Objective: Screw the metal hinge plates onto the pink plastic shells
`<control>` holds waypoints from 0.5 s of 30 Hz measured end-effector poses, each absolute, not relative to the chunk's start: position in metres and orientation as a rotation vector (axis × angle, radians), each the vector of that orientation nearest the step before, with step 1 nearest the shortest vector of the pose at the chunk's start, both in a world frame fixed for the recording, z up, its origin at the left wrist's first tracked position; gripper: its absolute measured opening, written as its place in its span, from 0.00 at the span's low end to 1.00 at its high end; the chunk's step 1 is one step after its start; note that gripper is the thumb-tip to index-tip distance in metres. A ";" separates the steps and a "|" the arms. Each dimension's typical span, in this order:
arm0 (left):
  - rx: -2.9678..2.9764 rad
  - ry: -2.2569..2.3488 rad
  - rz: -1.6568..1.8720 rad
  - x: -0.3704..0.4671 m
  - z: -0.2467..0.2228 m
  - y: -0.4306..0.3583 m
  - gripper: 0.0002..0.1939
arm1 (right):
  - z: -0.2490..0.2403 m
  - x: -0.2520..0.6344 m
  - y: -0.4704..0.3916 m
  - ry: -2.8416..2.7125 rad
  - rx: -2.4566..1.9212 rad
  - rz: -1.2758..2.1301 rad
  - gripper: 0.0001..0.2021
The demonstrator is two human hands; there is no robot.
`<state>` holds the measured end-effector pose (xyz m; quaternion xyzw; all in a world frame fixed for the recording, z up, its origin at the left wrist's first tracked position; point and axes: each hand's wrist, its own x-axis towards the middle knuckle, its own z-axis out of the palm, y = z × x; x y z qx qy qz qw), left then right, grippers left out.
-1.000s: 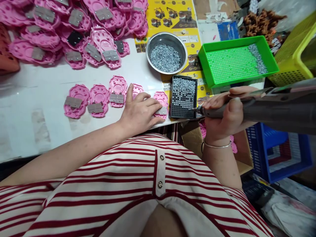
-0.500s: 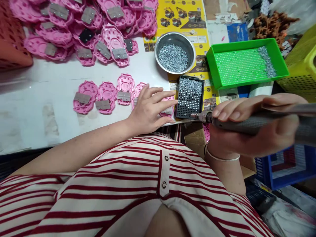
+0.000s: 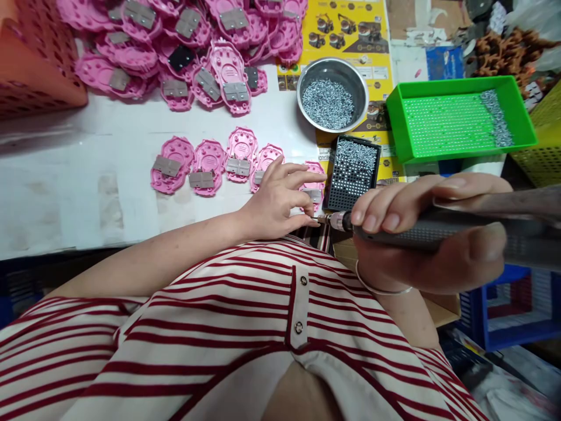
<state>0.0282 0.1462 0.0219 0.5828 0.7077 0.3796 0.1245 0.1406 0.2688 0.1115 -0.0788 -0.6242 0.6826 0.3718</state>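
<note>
My right hand (image 3: 429, 234) is wrapped round a grey electric screwdriver (image 3: 394, 228), its bit pointing left. My left hand (image 3: 280, 199) is over the table's front edge, its thumb and index finger pinched at the tip of the bit. Whatever is between them is too small to make out; the other fingers are stretched out. Under those fingers lies a pink plastic part (image 3: 313, 169) with a grey plate, partly covered. More such parts lie in a row to the left, among them a pink part (image 3: 175, 155). Beside the hands sits a black perforated tray (image 3: 350, 187) with small screws.
Behind the tray stands a steel bowl (image 3: 302, 108) of screws. A green basket (image 3: 460, 153) to its right holds more screws. A heap of pink parts (image 3: 232, 64) fills the back left beside an orange basket (image 3: 35, 64). Blue crates (image 3: 504, 336) are below right.
My right hand has brought the screwdriver bit left from the black tray's front edge to my left fingertips. My left index finger has curled in toward the thumb. The view has shifted slightly.
</note>
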 end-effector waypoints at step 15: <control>1.647 2.403 0.739 0.027 0.017 0.149 0.19 | 0.048 0.123 0.278 -1.690 -0.024 1.368 0.09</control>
